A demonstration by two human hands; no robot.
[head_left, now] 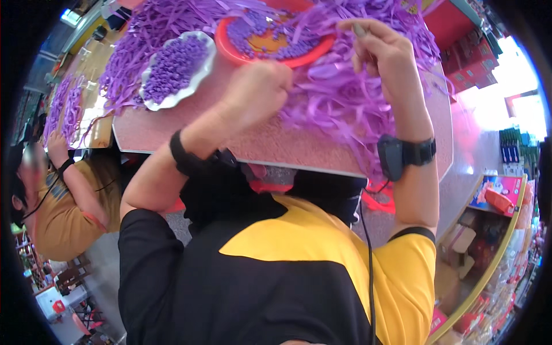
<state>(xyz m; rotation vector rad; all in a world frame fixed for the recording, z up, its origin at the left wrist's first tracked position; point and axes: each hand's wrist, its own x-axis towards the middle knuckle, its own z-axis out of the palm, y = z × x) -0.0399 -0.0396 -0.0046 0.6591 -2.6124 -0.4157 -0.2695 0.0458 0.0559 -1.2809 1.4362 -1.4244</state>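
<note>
Bending over the pinkish tabletop (pixel 161 131), the person keeps both hands in the upper part of the frame. The left hand (pixel 259 86), at the upper centre, is curled in a fist in front of the red basin (pixel 230 53); it is blurred, and one cannot tell whether something is inside it. The right hand (pixel 382 54), at the upper right, is raised above the loose purple ribbons (pixel 345 92), with its wrist bent and its fingers curled, the thumb being near the index finger. Whether these fingertips grasp a ribbon or a small piece cannot be told.

The ribbons lie in a tangled heap below the right hand and spread along the upper edge of the frame; some of them hang over the front edge of the tabletop. In the basin there are many small purple pieces (pixel 244 33), and its orange bottom shows between them. To the left of it stands a white dish (pixel 199 73) with a wavy rim, filled with similar purple pieces.

At the left side of the frame, a co-worker in an ochre shirt (pixel 66 213) has one hand (pixel 57 149) at the lower end of other purple strips (pixel 64 109).
</note>
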